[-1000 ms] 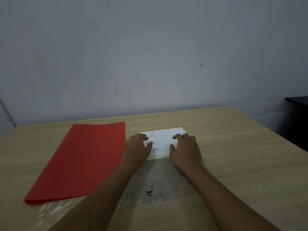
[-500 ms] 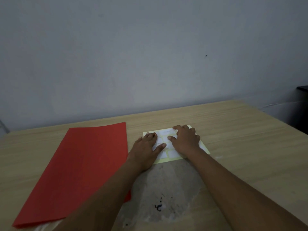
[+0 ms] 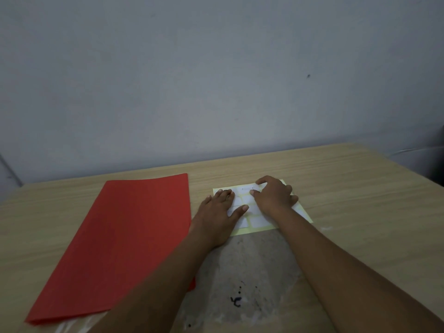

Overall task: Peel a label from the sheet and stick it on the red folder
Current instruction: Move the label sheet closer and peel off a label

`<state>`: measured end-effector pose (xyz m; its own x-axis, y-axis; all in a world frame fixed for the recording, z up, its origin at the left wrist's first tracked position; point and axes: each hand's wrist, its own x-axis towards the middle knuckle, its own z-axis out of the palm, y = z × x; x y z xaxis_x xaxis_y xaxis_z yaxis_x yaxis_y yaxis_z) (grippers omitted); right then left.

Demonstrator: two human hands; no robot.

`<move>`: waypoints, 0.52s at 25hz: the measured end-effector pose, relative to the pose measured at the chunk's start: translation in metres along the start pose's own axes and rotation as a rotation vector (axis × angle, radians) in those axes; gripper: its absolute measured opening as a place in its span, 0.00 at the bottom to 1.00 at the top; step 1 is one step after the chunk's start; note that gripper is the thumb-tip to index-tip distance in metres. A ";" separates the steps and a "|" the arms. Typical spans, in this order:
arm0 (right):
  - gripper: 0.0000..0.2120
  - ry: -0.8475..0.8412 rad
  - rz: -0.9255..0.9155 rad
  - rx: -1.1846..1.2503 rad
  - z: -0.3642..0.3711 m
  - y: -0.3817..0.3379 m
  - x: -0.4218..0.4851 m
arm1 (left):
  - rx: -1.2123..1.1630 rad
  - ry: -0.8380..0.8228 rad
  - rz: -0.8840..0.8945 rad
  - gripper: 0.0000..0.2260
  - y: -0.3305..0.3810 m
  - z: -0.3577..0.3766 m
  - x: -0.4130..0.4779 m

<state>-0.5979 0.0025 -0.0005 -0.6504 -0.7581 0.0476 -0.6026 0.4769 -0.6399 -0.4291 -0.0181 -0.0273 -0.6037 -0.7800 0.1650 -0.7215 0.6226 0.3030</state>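
The red folder [image 3: 125, 239] lies flat on the wooden table [image 3: 360, 200], left of centre. Just to its right sits the label sheet [image 3: 254, 221], pale yellow backing with several white labels. My left hand [image 3: 217, 216] rests flat on the sheet's left part, fingers spread, thumb pointing right. My right hand [image 3: 274, 195] lies on the sheet's far right part, fingertips curled down onto the labels near the far edge. Whether a label edge is lifted I cannot tell; the fingers hide it.
A worn grey patch with black ink specks [image 3: 240, 280] marks the table in front of the sheet. A grey wall [image 3: 216, 80] rises behind the table. A dark object [image 3: 440, 164] shows at the far right edge.
Both hands have slid farther over the sheet; the right hand now reaches its far edge. The view has shifted, and the sheet lies more turned than a second ago.
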 end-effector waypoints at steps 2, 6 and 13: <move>0.04 0.018 0.069 0.074 0.000 -0.002 0.004 | -0.005 0.014 0.000 0.34 -0.001 0.000 0.001; 0.07 0.080 0.105 0.190 0.002 -0.002 0.005 | -0.001 0.020 -0.004 0.33 0.000 0.000 0.001; 0.03 0.076 0.053 0.316 -0.007 0.004 0.001 | 0.002 0.020 -0.007 0.33 -0.001 0.001 0.002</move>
<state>-0.6040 0.0063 0.0023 -0.7169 -0.6948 0.0580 -0.4018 0.3438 -0.8487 -0.4298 -0.0196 -0.0277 -0.5917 -0.7855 0.1813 -0.7265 0.6171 0.3023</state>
